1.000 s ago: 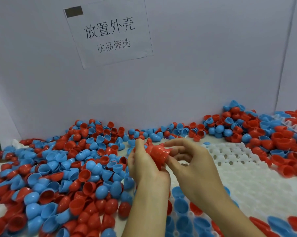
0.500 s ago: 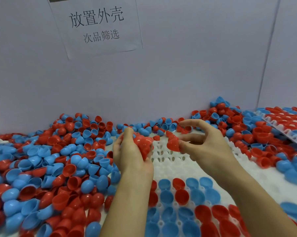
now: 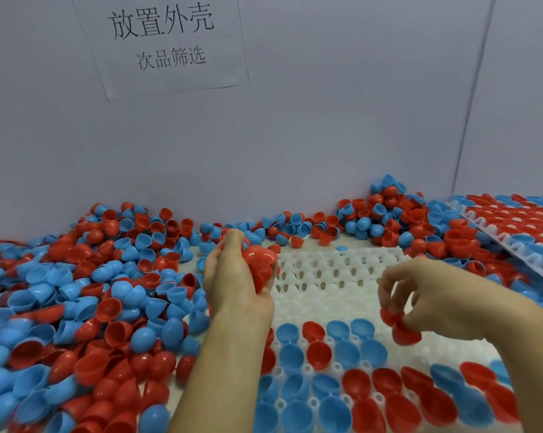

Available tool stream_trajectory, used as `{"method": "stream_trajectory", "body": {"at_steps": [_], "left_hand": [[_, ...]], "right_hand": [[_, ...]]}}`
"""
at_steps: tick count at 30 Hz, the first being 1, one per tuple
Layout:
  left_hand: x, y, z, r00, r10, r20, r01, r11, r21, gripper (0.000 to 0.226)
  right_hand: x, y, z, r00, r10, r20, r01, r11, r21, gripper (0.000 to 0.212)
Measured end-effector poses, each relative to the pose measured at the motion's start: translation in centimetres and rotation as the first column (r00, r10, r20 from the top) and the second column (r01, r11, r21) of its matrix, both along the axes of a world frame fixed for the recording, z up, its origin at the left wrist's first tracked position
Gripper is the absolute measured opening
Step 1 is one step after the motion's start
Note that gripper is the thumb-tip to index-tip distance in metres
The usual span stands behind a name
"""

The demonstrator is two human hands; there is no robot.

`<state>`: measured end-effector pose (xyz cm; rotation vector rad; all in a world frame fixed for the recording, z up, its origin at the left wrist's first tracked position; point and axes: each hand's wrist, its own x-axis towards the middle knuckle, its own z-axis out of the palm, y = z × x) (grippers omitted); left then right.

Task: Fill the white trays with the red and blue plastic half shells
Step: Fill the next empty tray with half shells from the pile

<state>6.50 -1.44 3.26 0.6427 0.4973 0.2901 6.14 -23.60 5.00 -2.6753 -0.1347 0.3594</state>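
Currently the right hand (image 3: 426, 304) is pinching a red half shell (image 3: 404, 334) directly above the white tray (image 3: 342, 276), beside the partly filled row, while the left hand (image 3: 232, 276) is gripping a red shell stack (image 3: 260, 264) farther away.

We cannot count the red shells (image 3: 260, 267) bunched in the left hand (image 3: 235, 276); its fingers hide them. Second tray (image 3: 514, 242) cut by right edge.
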Motion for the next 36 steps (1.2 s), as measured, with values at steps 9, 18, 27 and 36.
{"method": "stream_trajectory", "body": {"at_steps": [9, 18, 27, 36], "left_hand": [[0.2, -0.2, 0.0, 1.0, -0.029, -0.002, 0.029, 0.999, -0.027, 0.031], [0.1, 0.0, 0.0, 0.999, -0.043, 0.013, 0.044, 0.997, -0.056, 0.033], [0.0, -0.1, 0.1, 0.995, -0.096, 0.033, 0.099, 0.99, -0.096, 0.027], [0.2, -0.6, -0.4, 0.993, -0.108, 0.044, 0.108, 0.994, -0.02, 0.038]], "right_hand": [[0.2, 1.1, -0.6, 0.992, -0.01, -0.128, 0.0, 0.997, -0.078, 0.024], [0.3, 0.8, -0.6, 0.995, -0.024, -0.099, 0.025, 1.0, 0.005, 0.026], [0.4, 0.6, -0.7, 0.995, 0.002, -0.096, 0.0, 1.0, 0.02, 0.023], [-0.7, 5.9, -0.9, 0.874, 0.137, 0.466, -0.376, 0.798, 0.47, 0.034]]}}
